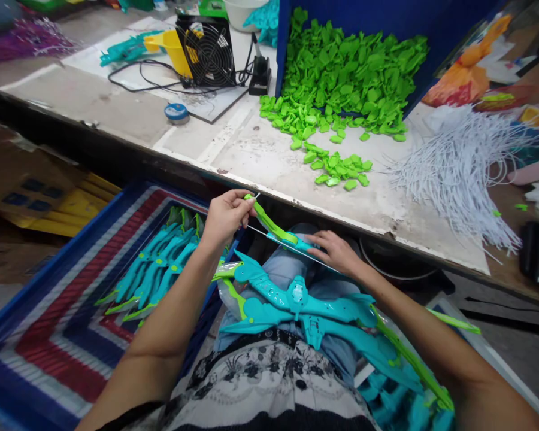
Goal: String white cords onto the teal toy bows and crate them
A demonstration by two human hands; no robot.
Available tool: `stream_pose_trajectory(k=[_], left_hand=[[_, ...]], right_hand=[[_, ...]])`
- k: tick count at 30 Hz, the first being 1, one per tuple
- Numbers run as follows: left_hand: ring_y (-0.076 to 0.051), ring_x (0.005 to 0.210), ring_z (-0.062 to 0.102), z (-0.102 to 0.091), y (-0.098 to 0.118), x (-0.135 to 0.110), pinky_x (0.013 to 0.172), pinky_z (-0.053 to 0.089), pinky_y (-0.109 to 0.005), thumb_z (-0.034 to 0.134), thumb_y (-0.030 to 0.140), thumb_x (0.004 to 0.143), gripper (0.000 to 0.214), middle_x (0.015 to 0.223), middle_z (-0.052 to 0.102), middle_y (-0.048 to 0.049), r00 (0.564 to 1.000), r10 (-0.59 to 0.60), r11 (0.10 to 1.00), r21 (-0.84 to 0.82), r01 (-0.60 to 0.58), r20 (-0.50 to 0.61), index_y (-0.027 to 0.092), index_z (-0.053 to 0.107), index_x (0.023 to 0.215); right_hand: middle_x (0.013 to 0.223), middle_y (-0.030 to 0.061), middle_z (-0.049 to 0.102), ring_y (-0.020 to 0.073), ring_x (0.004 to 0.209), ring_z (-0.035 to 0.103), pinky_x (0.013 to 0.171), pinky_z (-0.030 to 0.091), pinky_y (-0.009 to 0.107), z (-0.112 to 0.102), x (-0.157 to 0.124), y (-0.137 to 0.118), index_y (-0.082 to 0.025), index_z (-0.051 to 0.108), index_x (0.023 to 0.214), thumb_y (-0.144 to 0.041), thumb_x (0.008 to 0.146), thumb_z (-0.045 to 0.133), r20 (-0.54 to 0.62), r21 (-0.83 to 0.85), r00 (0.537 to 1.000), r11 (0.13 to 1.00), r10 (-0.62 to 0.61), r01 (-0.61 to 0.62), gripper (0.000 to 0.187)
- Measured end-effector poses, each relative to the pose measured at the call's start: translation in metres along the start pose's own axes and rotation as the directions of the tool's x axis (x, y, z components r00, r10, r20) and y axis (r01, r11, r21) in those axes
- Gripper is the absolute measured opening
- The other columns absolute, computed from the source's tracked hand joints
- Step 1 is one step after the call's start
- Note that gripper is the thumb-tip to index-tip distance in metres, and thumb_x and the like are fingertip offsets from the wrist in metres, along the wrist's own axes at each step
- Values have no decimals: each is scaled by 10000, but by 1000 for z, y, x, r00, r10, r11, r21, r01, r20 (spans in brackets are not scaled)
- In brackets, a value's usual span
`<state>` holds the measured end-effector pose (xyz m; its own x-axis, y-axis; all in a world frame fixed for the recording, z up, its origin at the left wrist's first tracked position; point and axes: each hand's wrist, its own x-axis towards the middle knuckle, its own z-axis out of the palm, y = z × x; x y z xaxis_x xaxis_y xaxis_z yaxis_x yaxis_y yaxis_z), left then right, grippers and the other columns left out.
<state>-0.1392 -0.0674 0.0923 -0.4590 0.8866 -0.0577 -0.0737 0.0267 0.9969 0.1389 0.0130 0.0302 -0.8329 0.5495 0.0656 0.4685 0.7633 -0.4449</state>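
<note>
My left hand (228, 216) is closed in a pinch on the tip of a curved green limb (273, 226), where a white string (269, 236) also runs into the fingers. The limb joins a teal piece (302, 243) above my knees. My right hand (335, 250) has its fingers stretched out over the teal piece's right end, close to the string; the contact there is partly hidden. Across my lap lie teal toy bows (299, 293) with green ends, their limbs crossing one another. What the left fingertips grip exactly is partly covered.
A blue bin (449, 24) spills green plastic pieces (350, 72) onto the worktable (251, 149). White strings (462, 161) hang over its right edge. A black fan (209, 51) and blue tape roll (176, 112) sit left. A blue crate (72, 245) holds several teal-and-green bows (157, 260).
</note>
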Motion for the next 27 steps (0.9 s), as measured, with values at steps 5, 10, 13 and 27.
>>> stream_pose_trajectory(k=[5, 10, 13, 27], left_hand=[[-60, 367, 440, -7, -3, -19, 383, 359, -187, 710, 337, 717, 284, 550, 613, 1, 999, -9, 999, -45, 11, 33, 133, 631, 898], [-60, 366, 433, -13, -4, -31, 394, 384, -196, 739, 349, 686, 316, 553, 612, 4, 999, -36, 996, -84, 38, 31, 136, 632, 893], [-67, 371, 434, -17, -3, -34, 403, 401, -207, 734, 352, 687, 322, 556, 608, 5, 998, -52, 995, -89, 55, 32, 134, 627, 898], [-167, 850, 597, -3, -23, -46, 815, 446, -284, 547, 221, 783, 129, 842, 652, -32, 955, 294, 899, 348, -267, -28, 200, 673, 800]], right_hand=[[993, 94, 636, 185, 921, 578, 822, 490, 337, -20, 80, -49, -192, 631, 1150, -337, 900, 519, -274, 159, 950, 967, -152, 201, 309], [803, 20, 631, 123, 747, 563, 697, 458, 253, -21, 141, -81, -175, 680, 901, -287, 833, 604, -233, 410, 935, 845, -269, 345, 152], [750, 11, 620, 108, 704, 551, 670, 438, 237, -20, 142, -91, -159, 668, 759, -272, 805, 612, -211, 473, 927, 798, -309, 374, 134], [709, -21, 486, 93, 731, 500, 752, 431, 283, -40, 190, -49, -151, 581, 761, -265, 861, 455, -643, 558, 705, 814, 300, 162, 197]])
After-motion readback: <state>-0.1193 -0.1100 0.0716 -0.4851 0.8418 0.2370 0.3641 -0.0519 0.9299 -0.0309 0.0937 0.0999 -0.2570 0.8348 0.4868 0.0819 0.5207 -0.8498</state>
